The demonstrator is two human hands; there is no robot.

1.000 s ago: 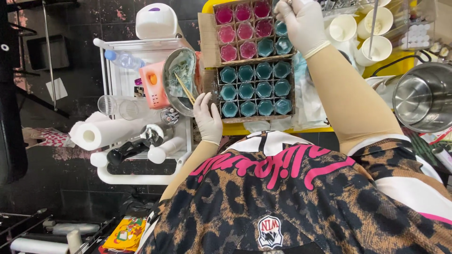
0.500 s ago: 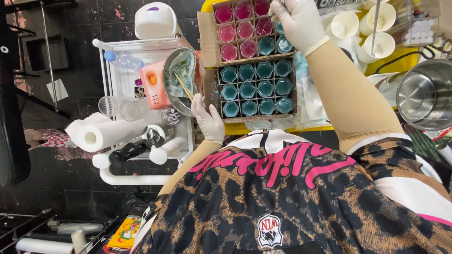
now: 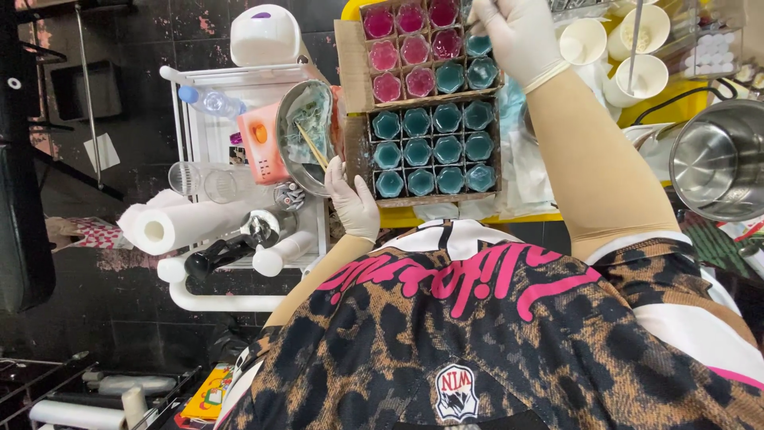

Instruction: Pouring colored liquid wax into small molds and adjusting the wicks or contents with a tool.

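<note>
Bowl held tilted beside the cup tray

Left hand point(image 3: 351, 201) clamps bowl point(image 3: 305, 135); tilting could spill it. Right hand point(image 3: 517, 36) fingers pinched, over tray point(image 3: 356, 87).

Paper towel roll point(image 3: 171, 224), water bottle point(image 3: 208, 100), steel pot point(image 3: 716, 159), paper cups point(image 3: 637, 48).

Left hand point(image 3: 352, 203): gloved, fingers curled, arm bent close to the body.
Right hand point(image 3: 519, 36): gloved, arm stretched forward, fingers pinched.

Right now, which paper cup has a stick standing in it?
The paper cup nearest the steel pot; a thin stick stands in it, the other two hold none.
</note>
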